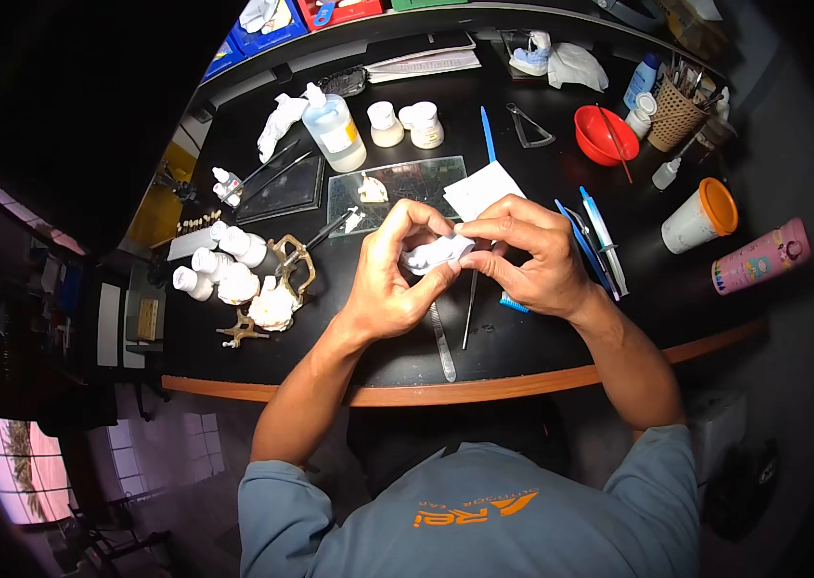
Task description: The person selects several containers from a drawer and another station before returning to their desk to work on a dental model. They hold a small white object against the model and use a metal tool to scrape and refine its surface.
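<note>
My left hand point(395, 275) is wrapped around a small white dental cast point(434, 253), held above the desk's middle. Thumb and fingers of my right hand point(527, 252) pinch the cast's right edge; whether a small piece sits in that pinch is hidden. Below my hands lie a clear ruler-like strip point(442, 345) and a thin metal rod point(469, 310). Just beyond them, a glass plate point(426, 175) carries a cream-coloured dental piece point(372, 189) and white scraps. A white paper pad point(480, 190) lies beside the plate.
Several white jars point(236, 246) and an articulator point(296, 262) stand left. A liquid bottle point(335, 130) is at the back. On the right are a red bowl point(599, 135), an orange-lidded tub point(698, 217), a pink bottle point(763, 257) and blue-white tools point(604, 241).
</note>
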### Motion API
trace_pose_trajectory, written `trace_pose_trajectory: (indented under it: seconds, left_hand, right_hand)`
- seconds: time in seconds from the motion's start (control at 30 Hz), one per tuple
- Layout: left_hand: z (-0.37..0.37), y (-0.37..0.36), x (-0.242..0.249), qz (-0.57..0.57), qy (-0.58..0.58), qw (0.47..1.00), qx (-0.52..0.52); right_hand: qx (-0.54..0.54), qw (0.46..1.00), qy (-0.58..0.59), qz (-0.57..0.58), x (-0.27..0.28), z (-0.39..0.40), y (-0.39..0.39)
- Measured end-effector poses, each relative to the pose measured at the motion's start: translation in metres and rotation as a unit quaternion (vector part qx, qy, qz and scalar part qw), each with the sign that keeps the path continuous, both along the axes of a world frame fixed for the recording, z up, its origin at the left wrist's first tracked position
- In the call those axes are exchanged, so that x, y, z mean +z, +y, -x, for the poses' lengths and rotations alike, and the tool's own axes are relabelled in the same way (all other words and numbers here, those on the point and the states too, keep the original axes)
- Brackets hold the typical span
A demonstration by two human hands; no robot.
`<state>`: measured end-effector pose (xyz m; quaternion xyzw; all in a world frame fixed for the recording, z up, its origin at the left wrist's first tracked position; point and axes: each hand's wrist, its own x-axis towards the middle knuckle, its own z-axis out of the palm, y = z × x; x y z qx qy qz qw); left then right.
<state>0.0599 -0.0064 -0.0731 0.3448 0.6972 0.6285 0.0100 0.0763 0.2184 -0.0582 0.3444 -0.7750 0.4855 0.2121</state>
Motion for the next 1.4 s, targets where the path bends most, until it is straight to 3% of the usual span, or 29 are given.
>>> trace_pose_trajectory:
  seconds: [0.07,0.27,0.57,1.07,1.4]
  left_hand:
    - [0.003,0.002,-0.004,-0.016,0.055,0.998,-0.001]
    - [-0.007,0.006,0.009,-0.057,-0.136,0.989,0.026]
    - [-0.005,0.004,0.009,-0.018,-0.088,0.996,0.015]
    - [-0.003,0.001,0.014,-0.091,-0.261,0.96,-0.039]
    - [-0.003,-0.001,0.013,-0.063,-0.242,0.968,-0.038]
  right_hand:
    - [0.001,1.0,-0.005,0.003,-0.001,0.0,0.0]
    - [0.005,1.0,0.001,0.004,-0.005,0.001,-0.001]
    - [0.006,1.0,-0.006,-0.003,-0.008,-0.002,-0.004]
    - [-0.003,1.0,-0.008,-0.015,-0.007,-0.004,-0.004]
    - [-0.005,1.0,0.006,-0.023,-0.009,-0.003,-0.003]
